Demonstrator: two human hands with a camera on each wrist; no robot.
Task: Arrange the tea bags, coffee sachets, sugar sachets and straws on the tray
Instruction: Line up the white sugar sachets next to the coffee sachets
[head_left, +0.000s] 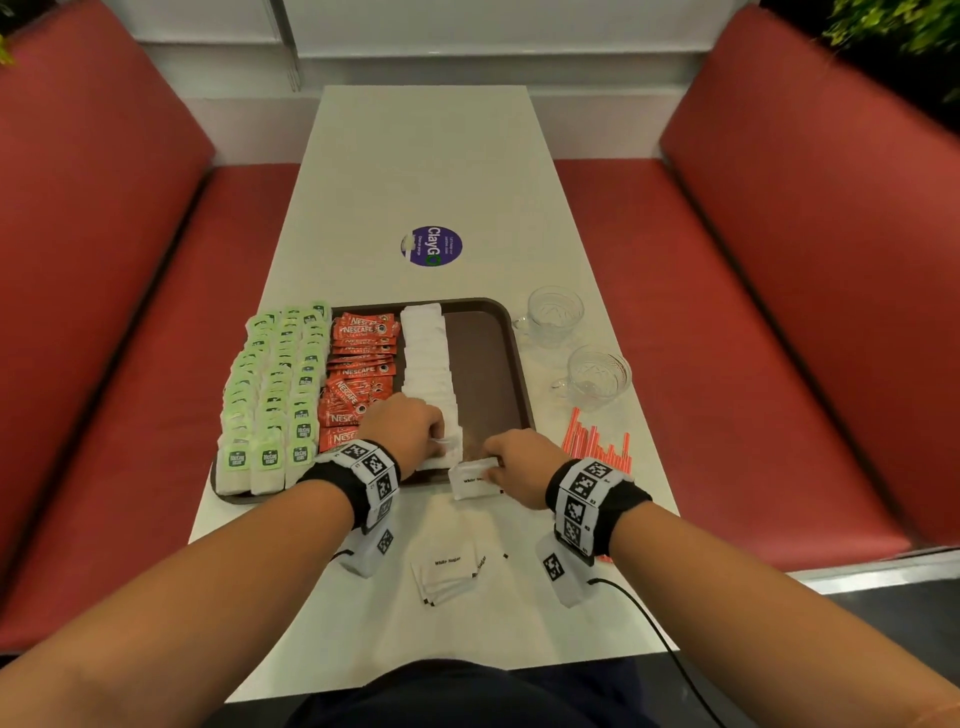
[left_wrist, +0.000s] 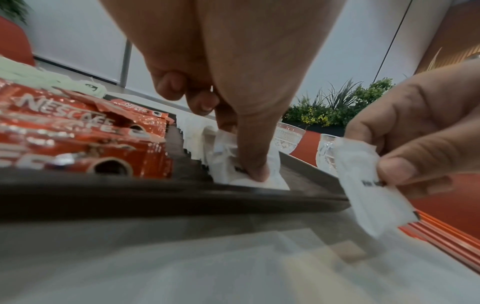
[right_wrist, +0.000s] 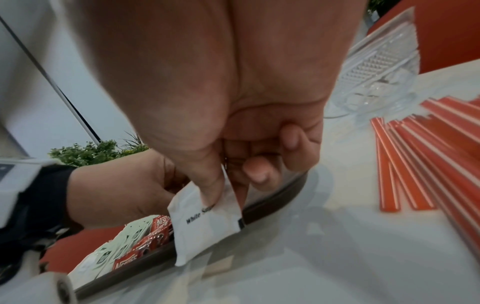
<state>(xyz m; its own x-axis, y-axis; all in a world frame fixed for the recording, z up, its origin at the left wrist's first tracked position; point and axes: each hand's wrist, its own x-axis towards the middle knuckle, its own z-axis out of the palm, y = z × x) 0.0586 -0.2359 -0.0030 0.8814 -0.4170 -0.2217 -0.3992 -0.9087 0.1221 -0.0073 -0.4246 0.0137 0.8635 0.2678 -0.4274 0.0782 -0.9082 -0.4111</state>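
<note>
A brown tray (head_left: 488, 358) holds rows of green tea bags (head_left: 275, 389), red coffee sachets (head_left: 358, 374) and a white row of sugar sachets (head_left: 428, 358). My left hand (head_left: 415, 431) pinches the nearest sugar sachet (left_wrist: 228, 160) at the front end of that row, its thumb pressing down on it. My right hand (head_left: 514, 467) pinches another white sugar sachet (head_left: 475, 480) by its top edge, just over the tray's front rim (right_wrist: 272, 197). A few loose sugar sachets (head_left: 447, 571) lie on the table near me. Orange straws (head_left: 597, 441) lie right of the tray.
Two glass cups (head_left: 556, 314) (head_left: 597, 376) stand on the white table (head_left: 415, 171) right of the tray. A round purple sticker (head_left: 431, 246) sits mid-table. Red bench seats (head_left: 130, 312) flank the table. The tray's right strip is bare.
</note>
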